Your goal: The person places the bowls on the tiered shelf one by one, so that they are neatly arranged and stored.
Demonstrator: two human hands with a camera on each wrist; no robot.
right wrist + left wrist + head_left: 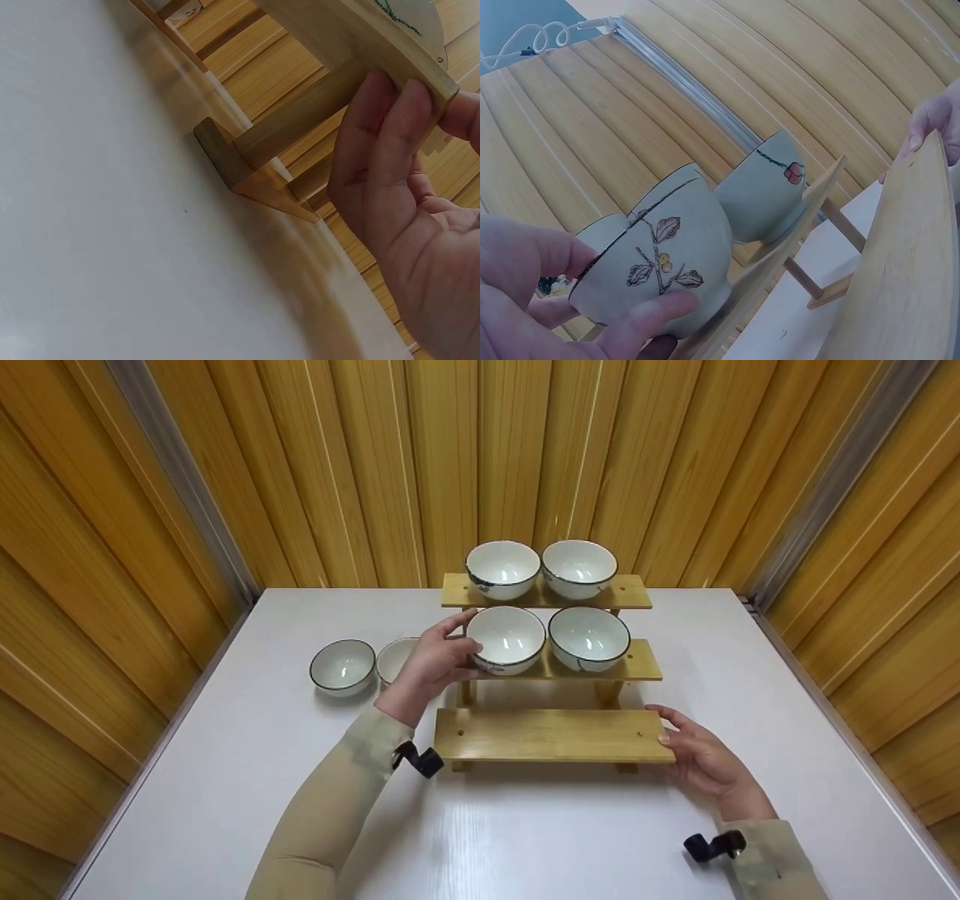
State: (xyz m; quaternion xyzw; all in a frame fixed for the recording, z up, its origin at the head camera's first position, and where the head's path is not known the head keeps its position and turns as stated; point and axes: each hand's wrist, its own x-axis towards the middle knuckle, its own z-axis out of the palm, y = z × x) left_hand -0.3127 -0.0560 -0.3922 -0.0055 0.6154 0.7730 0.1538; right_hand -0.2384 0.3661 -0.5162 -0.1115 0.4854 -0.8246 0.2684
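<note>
On the middle step of a three-tier wooden stand (555, 735), my left hand (439, 656) grips the left side of a white bowl (508, 641). The left wrist view shows brown leaves and yellow berries painted on this bowl (671, 262), with fingers at its rim and thumb low on its side. A second bowl (589, 639) sits right beside it; its red flower shows in the left wrist view. My right hand (709, 761) pinches the right end of the bare lowest board (405, 45), fingers beneath and thumb on the edge.
Two more bowls, one left (502, 570) and one right (580, 568), stand on the top step. Left of the stand, a bowl (343, 668) rests on the white table (225, 780), and another bowl (394, 656) is partly behind my left hand. Wood-panelled walls (510, 472) enclose the table.
</note>
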